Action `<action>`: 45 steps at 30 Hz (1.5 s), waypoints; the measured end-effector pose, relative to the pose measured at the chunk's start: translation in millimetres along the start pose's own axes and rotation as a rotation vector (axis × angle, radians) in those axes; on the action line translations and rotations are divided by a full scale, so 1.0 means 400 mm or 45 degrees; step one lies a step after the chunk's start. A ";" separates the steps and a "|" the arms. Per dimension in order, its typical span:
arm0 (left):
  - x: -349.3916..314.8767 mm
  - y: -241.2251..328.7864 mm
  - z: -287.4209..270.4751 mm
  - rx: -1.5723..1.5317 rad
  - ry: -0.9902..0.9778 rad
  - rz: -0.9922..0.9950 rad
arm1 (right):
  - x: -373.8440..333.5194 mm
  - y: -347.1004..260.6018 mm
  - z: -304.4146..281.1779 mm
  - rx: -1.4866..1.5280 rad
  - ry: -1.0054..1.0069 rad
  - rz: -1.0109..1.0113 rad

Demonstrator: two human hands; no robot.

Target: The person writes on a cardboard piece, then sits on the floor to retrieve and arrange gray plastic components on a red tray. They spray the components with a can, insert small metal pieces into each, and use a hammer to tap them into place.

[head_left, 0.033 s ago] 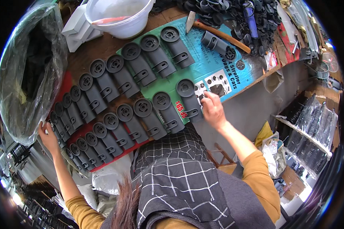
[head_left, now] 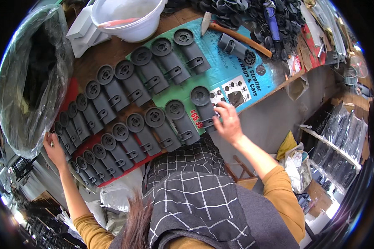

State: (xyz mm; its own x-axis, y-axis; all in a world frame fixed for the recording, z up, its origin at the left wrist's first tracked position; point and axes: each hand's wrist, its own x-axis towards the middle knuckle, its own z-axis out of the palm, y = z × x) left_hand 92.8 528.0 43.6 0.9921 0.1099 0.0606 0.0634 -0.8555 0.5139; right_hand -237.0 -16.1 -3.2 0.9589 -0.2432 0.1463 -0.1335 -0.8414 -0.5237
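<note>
I'm looking down over the bench now, and the right hand is sitting at the near edge, fingers curled loosely onto the lower end of a grey part. It's touching that part by its clip end; I can't tell if it's truly pinching it or just pressing on it. That part is lying at the right end of the near row, half on the green card, its round cap pointing away from me.

Over on the far left, the left hand is reaching up to the end of the rows, thumb and fingers bent around the last small grey part there. The grip is looking partly closed, though how firmly it's holding I can't tell.

Between the hands, two long rows of the same grey parts are lying side by side, tilted alike, the left ones on a red sheet. One more part is lying apart on the card, just beside a wooden-handled tool.

Behind the rows, a white bucket is standing near white blocks. A big clear bag is bulging at the left, and a heap of black pieces is filling the far right of the bench.
</note>
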 end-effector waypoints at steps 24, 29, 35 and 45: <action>-0.276 0.399 0.100 -0.058 -0.384 0.342 | 0.572 0.331 -0.085 -0.386 -0.021 0.204; -0.302 0.403 0.115 -0.095 -0.413 0.267 | 0.547 0.498 -0.059 -0.826 -0.033 -0.078; -0.327 0.402 0.107 -0.035 -0.390 0.238 | 0.524 0.541 -0.123 -0.871 0.062 0.404; -0.315 0.438 0.140 -0.012 -0.382 0.417 | 0.566 0.299 -0.096 -0.564 -0.521 -0.969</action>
State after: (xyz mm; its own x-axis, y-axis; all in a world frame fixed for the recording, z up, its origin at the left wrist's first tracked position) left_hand -15.1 335.9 78.0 0.9474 -0.3189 -0.0292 -0.2587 -0.8161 0.5168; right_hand -45.6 -190.4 -0.6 0.8295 0.5576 -0.0320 0.5566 -0.8301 -0.0343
